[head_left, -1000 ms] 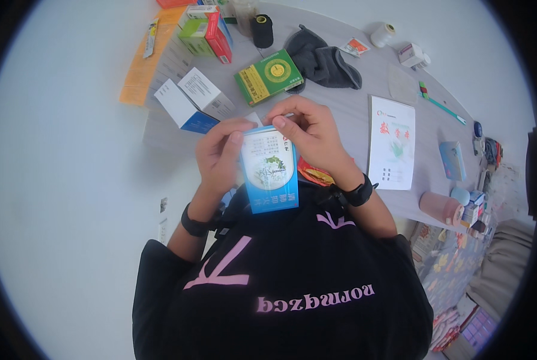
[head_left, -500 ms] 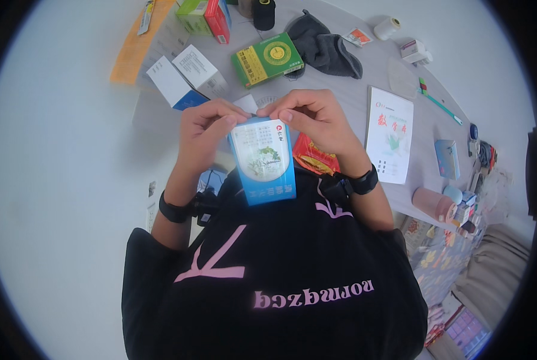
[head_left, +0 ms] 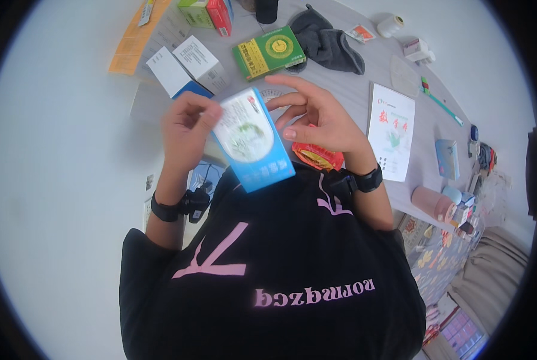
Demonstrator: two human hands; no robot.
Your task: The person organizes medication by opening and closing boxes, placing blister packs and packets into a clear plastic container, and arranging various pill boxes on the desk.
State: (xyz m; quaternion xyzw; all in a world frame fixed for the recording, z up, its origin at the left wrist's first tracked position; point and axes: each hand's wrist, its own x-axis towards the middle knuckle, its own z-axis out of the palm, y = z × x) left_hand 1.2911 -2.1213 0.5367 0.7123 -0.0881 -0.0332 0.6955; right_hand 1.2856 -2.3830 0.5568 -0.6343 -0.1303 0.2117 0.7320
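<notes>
A blue and white medicine box (head_left: 253, 144) hangs tilted in front of my chest, its flat printed face toward me. My left hand (head_left: 187, 129) pinches its upper left corner between thumb and fingers. To the right of the box, my right hand (head_left: 316, 114) is off it, fingers spread apart and holding nothing. Just under that hand lies a red snack packet (head_left: 317, 157), partly covered by the hand and wrist. Beyond both hands a green and yellow box (head_left: 271, 53) rests on the table.
White and blue cartons (head_left: 190, 66) stand at the far left, near a green and red box (head_left: 207, 15). A dark grey cloth (head_left: 325, 45) lies at the back. On the right are a white booklet (head_left: 391, 132), a small blue box (head_left: 446, 159) and a pink cup (head_left: 431, 204).
My right hand has let go of the medicine box's upper edge and opened. Held by my left hand alone, the box has tilted and shifted slightly up and left.
</notes>
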